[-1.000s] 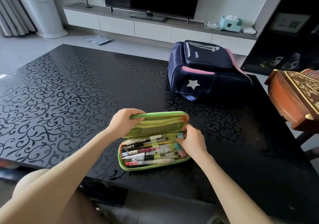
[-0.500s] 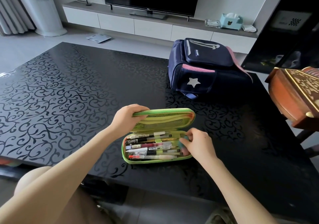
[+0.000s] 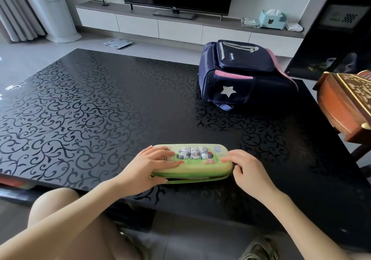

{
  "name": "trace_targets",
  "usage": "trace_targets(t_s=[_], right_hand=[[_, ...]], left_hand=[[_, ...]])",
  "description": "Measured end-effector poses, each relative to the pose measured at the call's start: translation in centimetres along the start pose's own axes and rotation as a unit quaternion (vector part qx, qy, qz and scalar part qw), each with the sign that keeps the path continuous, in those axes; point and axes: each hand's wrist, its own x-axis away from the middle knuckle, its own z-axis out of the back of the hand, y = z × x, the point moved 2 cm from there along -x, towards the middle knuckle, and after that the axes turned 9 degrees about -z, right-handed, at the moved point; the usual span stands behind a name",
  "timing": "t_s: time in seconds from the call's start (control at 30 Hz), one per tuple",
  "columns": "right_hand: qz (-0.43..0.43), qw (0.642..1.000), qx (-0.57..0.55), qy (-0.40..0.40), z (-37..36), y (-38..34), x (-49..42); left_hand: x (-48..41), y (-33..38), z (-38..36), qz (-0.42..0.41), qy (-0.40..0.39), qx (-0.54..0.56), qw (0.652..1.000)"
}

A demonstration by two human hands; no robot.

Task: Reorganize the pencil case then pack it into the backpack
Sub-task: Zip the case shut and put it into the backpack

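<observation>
A green pencil case [image 3: 197,166] with pandas on its lid lies near the front edge of the black patterned table [image 3: 90,109]. Its lid is folded down, and a thin gap shows along the front seam. The pens inside are hidden. My left hand [image 3: 152,166] lies flat on the case's left end, fingers spread over the lid. Fingers of my right hand [image 3: 248,169] rest on the lid's right end, the thumb at the side. A navy backpack [image 3: 245,75] with pink trim and a silver star lies at the far right of the table, its zips shut.
A carved wooden chair [image 3: 345,103] stands against the table's right edge. Beyond the table are a TV cabinet [image 3: 180,27] with a television and a tissue box [image 3: 272,19], and a bathroom scale [image 3: 118,43] on the floor. My knee [image 3: 54,203] is below the table's front edge.
The case's lid, held up by my left hand before, has been folded down over the pens. My right hand left the inside and now rests on the lid's right end.
</observation>
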Motion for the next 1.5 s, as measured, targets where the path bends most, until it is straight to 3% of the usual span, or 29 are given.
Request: trace_targets(t_s=[0.13,0.3,0.47,0.6,0.73,0.83,0.9,1.0,1.17,1.27,1.33,1.43,1.5], right_hand=[[0.029,0.999,0.041,0.004,-1.2,0.7,2.0],[0.069,0.98,0.176,0.057,-1.4,-0.8,1.6],[0.112,0.96,0.254,-0.042,-5.0,-4.6,-1.4],[0.134,0.946,0.292,-0.034,-7.1,-5.2,-2.2],[0.141,0.946,0.293,0.004,-7.4,-5.1,-2.1],[0.143,0.946,0.292,0.01,-7.4,-5.1,-2.0],[0.142,0.947,0.289,0.009,-7.3,-5.1,-2.0],[0.144,0.948,0.285,0.014,-7.3,-5.1,-1.9],[0.141,0.951,0.273,0.04,-7.5,-4.9,-1.2],[0.141,0.949,0.28,0.041,-7.7,-4.9,-0.9],[0.139,0.95,0.278,0.038,-7.6,-5.0,-1.1],[0.133,0.952,0.273,0.028,-7.4,-5.0,-1.4],[0.125,0.952,0.278,0.02,-7.3,-5.1,-1.5]], left_hand=[[1.5,-0.2,-1.2,-0.004,-0.02,-0.047,0.999],[1.0,0.4,-2.5,0.013,0.095,-0.027,0.995],[1.3,0.6,-3.2,0.006,0.121,-0.028,0.992],[0.8,0.4,-1.8,0.07,0.121,0.059,0.988],[-2.1,-1.8,0.7,0.245,0.183,0.188,0.933],[-4.7,-4.0,0.2,0.344,0.06,0.377,0.858],[-5.3,-5.1,-0.4,0.362,0.003,0.398,0.843],[-5.3,-6.4,-0.4,0.365,0.0,0.423,0.829],[-4.6,-8.0,0.0,0.356,-0.039,0.317,0.878],[-4.3,-8.4,0.1,0.335,-0.049,0.359,0.87],[-4.5,-8.4,0.0,0.321,-0.065,0.334,0.884],[-4.7,-8.3,0.0,0.246,-0.109,0.136,0.953],[-3.4,-8.2,0.7,0.179,-0.095,0.047,0.978]])
